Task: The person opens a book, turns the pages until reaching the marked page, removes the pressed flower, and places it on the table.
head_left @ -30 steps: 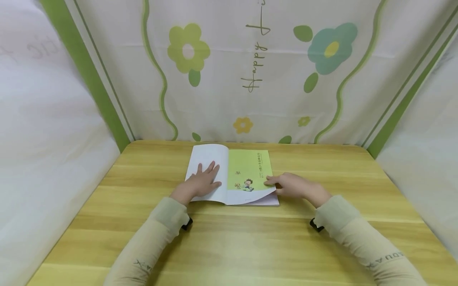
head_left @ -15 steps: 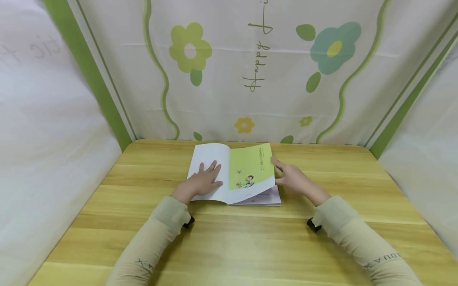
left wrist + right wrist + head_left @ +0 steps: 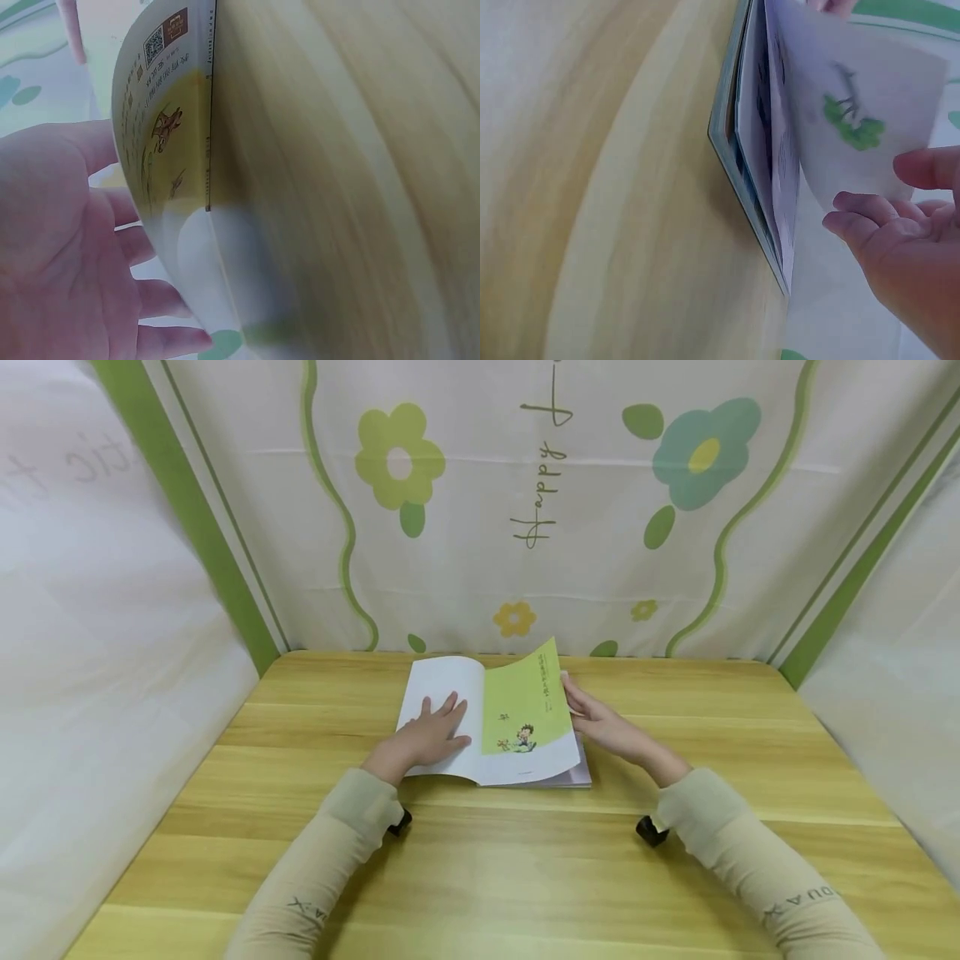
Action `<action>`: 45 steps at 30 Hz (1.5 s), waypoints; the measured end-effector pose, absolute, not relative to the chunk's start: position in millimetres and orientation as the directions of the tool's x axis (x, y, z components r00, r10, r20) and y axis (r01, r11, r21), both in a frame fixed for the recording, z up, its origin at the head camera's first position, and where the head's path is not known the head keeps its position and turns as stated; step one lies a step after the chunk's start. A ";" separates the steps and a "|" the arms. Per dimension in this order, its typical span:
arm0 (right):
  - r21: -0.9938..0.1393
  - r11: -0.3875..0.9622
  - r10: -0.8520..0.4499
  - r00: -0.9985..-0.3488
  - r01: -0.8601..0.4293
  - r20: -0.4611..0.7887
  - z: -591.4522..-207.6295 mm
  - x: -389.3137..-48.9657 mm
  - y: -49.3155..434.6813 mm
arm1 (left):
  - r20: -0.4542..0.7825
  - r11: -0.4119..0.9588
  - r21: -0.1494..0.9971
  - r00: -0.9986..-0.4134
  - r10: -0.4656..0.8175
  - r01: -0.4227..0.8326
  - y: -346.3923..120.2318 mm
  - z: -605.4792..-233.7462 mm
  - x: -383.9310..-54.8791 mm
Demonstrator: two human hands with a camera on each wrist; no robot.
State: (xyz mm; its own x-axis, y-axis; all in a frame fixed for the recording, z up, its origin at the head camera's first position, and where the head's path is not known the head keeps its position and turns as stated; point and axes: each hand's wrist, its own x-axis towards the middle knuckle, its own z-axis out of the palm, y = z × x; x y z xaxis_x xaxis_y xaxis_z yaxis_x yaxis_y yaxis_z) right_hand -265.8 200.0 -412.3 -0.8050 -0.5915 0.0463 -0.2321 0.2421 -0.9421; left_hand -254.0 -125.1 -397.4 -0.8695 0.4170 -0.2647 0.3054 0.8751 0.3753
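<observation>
head: one book (image 3: 517, 768); left hand (image 3: 426, 739), fingers (image 3: 449, 702) wide on one page (image 3: 448, 681); right hand (image 3: 606, 728), fingers (image 3: 855, 223) loosely against another.

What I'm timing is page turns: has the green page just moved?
Yes: in the head view, the green page now rises past the far edge of the table.

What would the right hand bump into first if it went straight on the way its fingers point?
Most likely the lifted green page of the open book, right by the fingertips of the right hand; whether they already touch is hard to tell.
</observation>
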 end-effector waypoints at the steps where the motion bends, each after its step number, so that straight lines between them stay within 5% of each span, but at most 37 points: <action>1: -0.944 0.234 -0.599 -0.799 -0.232 0.048 -411.8 -265.0 197.6 | -0.265 0.876 0.372 -0.870 0.416 0.306 -125.1 -397.4 -254.2; 18: -0.887 0.315 -0.627 -0.776 -0.337 0.072 -419.6 -253.0 159.8 | -0.228 0.855 0.433 -0.883 0.409 0.284 -126.6 -398.3 -256.5; 29: -0.985 0.139 -0.481 -0.876 -0.102 0.023 -410.1 -253.5 157.4 | -0.226 0.856 0.434 -0.885 0.407 0.282 -127.2 -395.6 -255.4; 45: -0.923 0.285 -0.540 -0.839 -0.258 0.067 -409.1 -246.0 136.9 | -0.191 0.847 0.443 -0.893 0.408 0.293 -127.9 -396.6 -256.9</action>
